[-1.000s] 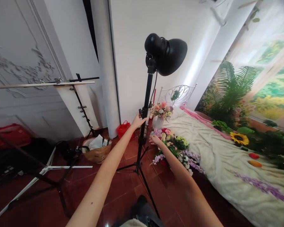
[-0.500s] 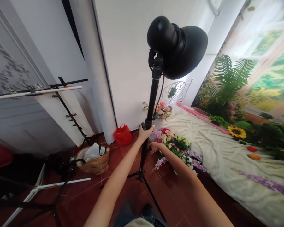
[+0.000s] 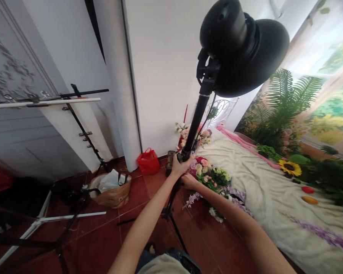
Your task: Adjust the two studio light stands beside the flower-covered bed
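One white wall point(image 3: 157, 76) rises behind the light stand point(image 3: 198, 121), the point of reference for all positions. Red floor tiles point(image 3: 143, 190) lie beneath the stand; a bed point(image 3: 263, 194) with a rumpled cream cover extends to its right, and farther right of it is a backdrop point(image 3: 334, 114) showing foliage and a window. Left of the stand is a pale upright column point(image 3: 117, 76). The stand itself, black and aslant in view, has its legs spread on the tiles and carries a dark, bell-shaped lamp head point(image 3: 240, 49) at its upper end. Mixed flowers point(image 3: 205, 169) are massed just right of the stand, beside the bed. A woven basket point(image 3: 114, 194) holding white material rests well left of the stand, with a red bag point(image 3: 148, 161) between the two. Of the hands, the left hand point(image 3: 180, 166) is wrapped around the stand's pole at a collar; the right hand point(image 3: 189, 181) lies at the pole just below, its fingers largely hidden, so whether they clasp it cannot be told. Smallest, well right of the stand on the bed, are a sunflower point(image 3: 290, 168), an orange rounded object point(image 3: 310, 200) and a red rounded object point(image 3: 308, 189).
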Motion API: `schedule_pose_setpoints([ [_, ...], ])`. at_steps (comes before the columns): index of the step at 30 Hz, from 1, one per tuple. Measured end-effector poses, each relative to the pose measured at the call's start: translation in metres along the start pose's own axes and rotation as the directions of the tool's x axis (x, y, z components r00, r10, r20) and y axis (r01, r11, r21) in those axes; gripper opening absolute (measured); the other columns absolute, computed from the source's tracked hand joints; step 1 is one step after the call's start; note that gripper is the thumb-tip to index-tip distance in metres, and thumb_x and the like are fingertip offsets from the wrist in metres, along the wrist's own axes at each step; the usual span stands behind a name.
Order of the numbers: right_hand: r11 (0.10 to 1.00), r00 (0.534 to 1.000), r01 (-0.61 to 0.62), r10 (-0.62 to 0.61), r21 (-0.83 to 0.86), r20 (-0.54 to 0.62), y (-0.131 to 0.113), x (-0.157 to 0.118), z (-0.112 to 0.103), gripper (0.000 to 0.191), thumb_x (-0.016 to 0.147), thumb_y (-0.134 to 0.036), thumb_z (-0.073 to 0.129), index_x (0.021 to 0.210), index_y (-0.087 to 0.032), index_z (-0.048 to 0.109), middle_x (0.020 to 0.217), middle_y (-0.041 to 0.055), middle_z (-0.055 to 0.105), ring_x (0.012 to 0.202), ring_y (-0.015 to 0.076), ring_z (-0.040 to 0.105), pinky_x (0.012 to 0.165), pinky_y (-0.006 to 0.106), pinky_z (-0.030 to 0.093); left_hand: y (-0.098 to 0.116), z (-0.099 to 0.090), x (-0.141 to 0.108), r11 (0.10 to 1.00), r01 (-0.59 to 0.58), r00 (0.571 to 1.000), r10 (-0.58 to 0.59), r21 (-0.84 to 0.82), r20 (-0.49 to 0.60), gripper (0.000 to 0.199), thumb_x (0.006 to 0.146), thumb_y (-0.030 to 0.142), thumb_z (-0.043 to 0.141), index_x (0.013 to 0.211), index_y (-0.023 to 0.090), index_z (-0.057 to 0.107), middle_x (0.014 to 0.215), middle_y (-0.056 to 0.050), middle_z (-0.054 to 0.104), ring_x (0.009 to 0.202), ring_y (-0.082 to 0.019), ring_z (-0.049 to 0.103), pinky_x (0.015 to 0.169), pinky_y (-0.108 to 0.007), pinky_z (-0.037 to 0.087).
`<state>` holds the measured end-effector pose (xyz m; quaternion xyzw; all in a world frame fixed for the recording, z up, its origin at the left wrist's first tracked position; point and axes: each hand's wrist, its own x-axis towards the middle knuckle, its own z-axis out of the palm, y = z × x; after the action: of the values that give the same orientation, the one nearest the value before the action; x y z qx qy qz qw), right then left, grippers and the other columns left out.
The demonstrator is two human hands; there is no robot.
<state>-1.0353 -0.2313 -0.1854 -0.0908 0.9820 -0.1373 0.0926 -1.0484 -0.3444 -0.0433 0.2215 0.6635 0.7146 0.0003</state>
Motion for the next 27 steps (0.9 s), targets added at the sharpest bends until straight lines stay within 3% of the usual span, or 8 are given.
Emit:
schedule_pose_setpoints([
  [4, 0.977, 0.977, -0.185, 0.171, -0.103, -0.129, -0.005, -0.023, 0.024, 0.026, 0.081, -0.015, 0.044, 0.106, -0.016, 0.051, 0.095, 0.0108, 0.067, 0.09, 0.0218, 0.064, 0.077, 0.028, 0.044, 0.0, 0.001, 0.002, 1.0, 0.007, 1.0, -0.007, 0.008, 0.008, 0.025, 0.069, 0.041, 0.064, 0.07, 0.017, 0.057, 0.056, 0.002, 0.054, 0.058, -0.013, 0.055, 0.06, -0.025, 0.046],
  [6, 0.959, 0.964, -0.252, 0.236, -0.131, -0.124, -0.006, -0.024, 0.024, 0.032, 0.081, -0.018, 0.047, 0.113, -0.016, 0.046, 0.098, 0.0124, 0.066, 0.09, 0.0229, 0.064, 0.073, 0.027, 0.045, 0.001, 0.002, 0.002, 1.0, 0.009, 1.0, -0.009, 0.01, 0.012, 0.025, 0.068, 0.04, 0.065, 0.067, 0.017, 0.056, 0.055, 0.002, 0.053, 0.058, -0.013, 0.055, 0.06, -0.025, 0.046],
  [12, 0.981, 0.991, -0.086, 0.102, -0.173, 0.085, 0.002, -0.009, 0.016, 0.03, 0.081, -0.015, 0.046, 0.111, -0.014, 0.052, 0.103, 0.0165, 0.065, 0.095, 0.0254, 0.063, 0.082, 0.033, 0.046, 0.011, 0.003, 0.001, 0.999, 0.039, 0.999, -0.039, -0.025, -0.01, 0.023, 0.066, 0.037, 0.067, 0.068, 0.017, 0.057, 0.056, 0.0, 0.057, 0.063, -0.015, 0.059, 0.064, -0.026, 0.047],
  [16, 0.973, 0.985, -0.138, 0.115, -0.183, -0.132, 0.006, -0.013, 0.044, 0.053, 0.082, -0.007, 0.035, 0.134, -0.012, 0.033, 0.128, 0.0192, 0.05, 0.115, 0.0234, 0.052, 0.101, 0.039, 0.033, 0.011, 0.004, 0.001, 0.999, 0.044, 0.999, -0.044, -0.021, -0.013, 0.023, 0.065, 0.037, 0.068, 0.068, 0.017, 0.058, 0.059, -0.001, 0.06, 0.066, -0.015, 0.06, 0.067, -0.026, 0.048],
  [19, 0.977, 0.959, -0.157, 0.116, -0.145, -0.258, 0.01, -0.019, 0.062, 0.063, 0.08, -0.002, 0.03, 0.141, -0.011, 0.018, 0.133, 0.0185, 0.045, 0.119, 0.0209, 0.048, 0.103, 0.036, 0.031, 0.006, 0.005, 0.002, 0.999, 0.03, 1.0, -0.03, 0.018, -0.004, 0.023, 0.067, 0.039, 0.066, 0.066, 0.017, 0.058, 0.06, -0.002, 0.06, 0.067, -0.015, 0.061, 0.066, -0.027, 0.048],
  [21, 0.983, 0.972, -0.129, 0.1, -0.129, -0.211, 0.015, -0.019, 0.061, 0.06, 0.082, -0.005, 0.031, 0.141, -0.012, 0.021, 0.127, 0.0177, 0.052, 0.112, 0.0223, 0.054, 0.097, 0.033, 0.037, 0.003, 0.005, 0.003, 0.998, 0.026, 1.0, -0.026, 0.05, -0.003, 0.024, 0.068, 0.04, 0.065, 0.063, 0.016, 0.059, 0.06, -0.002, 0.06, 0.067, -0.015, 0.061, 0.066, -0.026, 0.047],
  [24, 0.984, 0.997, -0.068, 0.063, -0.162, -0.033, 0.025, -0.012, 0.044, 0.048, 0.087, -0.014, 0.036, 0.135, -0.015, 0.036, 0.105, 0.0159, 0.065, 0.095, 0.0253, 0.063, 0.085, 0.033, 0.045, 0.002, 0.005, 0.004, 0.997, 0.051, 0.999, -0.051, 0.064, 0.004, 0.026, 0.066, 0.041, 0.066, 0.062, 0.016, 0.059, 0.057, -0.001, 0.059, 0.064, -0.015, 0.06, 0.064, -0.026, 0.047],
  [27, 0.981, 0.995, -0.008, 0.027, -0.193, 0.096, 0.032, -0.005, 0.029, 0.039, 0.086, -0.014, 0.04, 0.124, -0.017, 0.05, 0.093, 0.0141, 0.069, 0.09, 0.0252, 0.065, 0.084, 0.034, 0.045, 0.005, 0.005, 0.004, 0.997, 0.069, 0.997, -0.07, 0.034, 0.033, 0.027, 0.065, 0.042, 0.067, 0.061, 0.016, 0.058, 0.054, 0.0, 0.057, 0.06, -0.014, 0.058, 0.062, -0.025, 0.046],
])
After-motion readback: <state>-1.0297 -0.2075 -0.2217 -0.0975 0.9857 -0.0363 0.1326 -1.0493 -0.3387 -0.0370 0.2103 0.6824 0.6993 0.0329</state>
